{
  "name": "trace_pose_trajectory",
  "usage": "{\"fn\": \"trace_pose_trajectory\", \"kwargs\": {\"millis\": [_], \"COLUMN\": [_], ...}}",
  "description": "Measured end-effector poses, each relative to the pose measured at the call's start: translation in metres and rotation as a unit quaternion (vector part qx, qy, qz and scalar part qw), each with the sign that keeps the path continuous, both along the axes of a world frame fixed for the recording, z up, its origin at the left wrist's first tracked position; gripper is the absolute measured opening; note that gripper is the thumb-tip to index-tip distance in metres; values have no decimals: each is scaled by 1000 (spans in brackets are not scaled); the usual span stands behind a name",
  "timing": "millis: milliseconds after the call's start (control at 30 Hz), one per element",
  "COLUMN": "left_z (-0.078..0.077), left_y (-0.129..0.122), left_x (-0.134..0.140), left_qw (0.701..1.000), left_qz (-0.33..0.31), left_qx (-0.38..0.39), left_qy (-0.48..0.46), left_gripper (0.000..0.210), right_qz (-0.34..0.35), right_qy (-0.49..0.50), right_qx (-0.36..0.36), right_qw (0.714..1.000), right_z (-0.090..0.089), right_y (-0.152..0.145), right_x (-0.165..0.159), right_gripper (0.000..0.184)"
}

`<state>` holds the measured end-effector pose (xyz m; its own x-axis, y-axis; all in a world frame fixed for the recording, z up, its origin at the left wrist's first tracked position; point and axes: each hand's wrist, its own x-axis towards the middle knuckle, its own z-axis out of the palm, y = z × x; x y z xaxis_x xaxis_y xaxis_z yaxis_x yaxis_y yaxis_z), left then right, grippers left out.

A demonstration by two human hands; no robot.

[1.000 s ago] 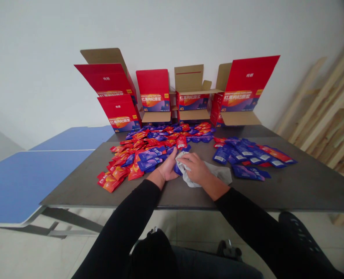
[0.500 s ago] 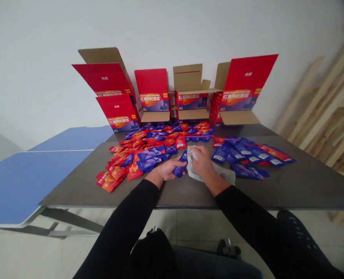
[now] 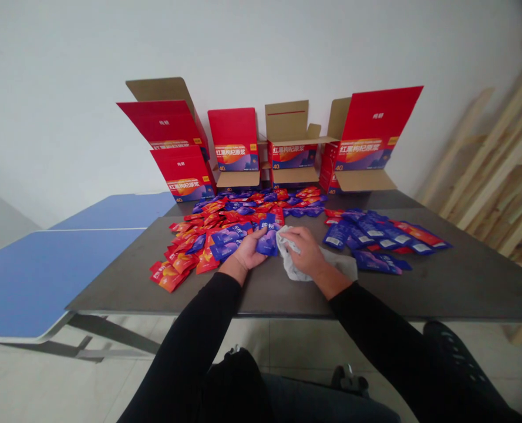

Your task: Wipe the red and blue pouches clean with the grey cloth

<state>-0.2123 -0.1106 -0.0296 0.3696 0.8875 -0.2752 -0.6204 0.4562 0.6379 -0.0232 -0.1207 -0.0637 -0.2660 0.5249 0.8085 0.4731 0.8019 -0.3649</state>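
My left hand (image 3: 248,251) is closed on a blue sachet (image 3: 268,238), its printed face turned up towards me. Bunched in the fingers of my right hand (image 3: 307,249) is a pale grey cloth (image 3: 290,267), whose upper edge meets the sachet's right side. The rest of the cloth trails onto the dark table (image 3: 261,296) under my right wrist. Beyond and left of my left hand spreads a mixed heap of red sachets (image 3: 184,244) and blue ones. To the right of my right hand lies a second pile, mostly blue sachets (image 3: 369,229).
Several red cartons with raised flaps stand along the table's back edge by the wall, among them a left carton (image 3: 184,173) and a right carton (image 3: 361,153). A blue table-tennis table (image 3: 97,252) adjoins on the left. Wooden slats (image 3: 502,170) lean at the far right.
The blue sachet has turned from edge-on to flat, showing its printed face, and sits slightly further left. My right hand and the cloth have shifted a little left and down.
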Motion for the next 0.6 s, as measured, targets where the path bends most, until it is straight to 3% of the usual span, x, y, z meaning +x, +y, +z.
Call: {"fn": "trace_pose_trajectory", "kwargs": {"millis": [133, 233, 600], "left_z": [1, -1, -2], "left_y": [0, -1, -8], "left_x": [-1, -1, 3], "left_qw": [999, 998, 997], "left_qz": [-28, -47, -70], "left_qx": [-8, -6, -4], "left_qy": [-25, -39, 30], "left_gripper": [38, 41, 28], "right_qz": [120, 140, 1], "right_qy": [-98, -128, -93], "right_qx": [51, 60, -7], "right_qw": [987, 980, 996], "right_z": [0, -2, -7], "right_y": [-7, -6, 3], "right_x": [-6, -8, 0], "right_gripper": [37, 42, 43]}}
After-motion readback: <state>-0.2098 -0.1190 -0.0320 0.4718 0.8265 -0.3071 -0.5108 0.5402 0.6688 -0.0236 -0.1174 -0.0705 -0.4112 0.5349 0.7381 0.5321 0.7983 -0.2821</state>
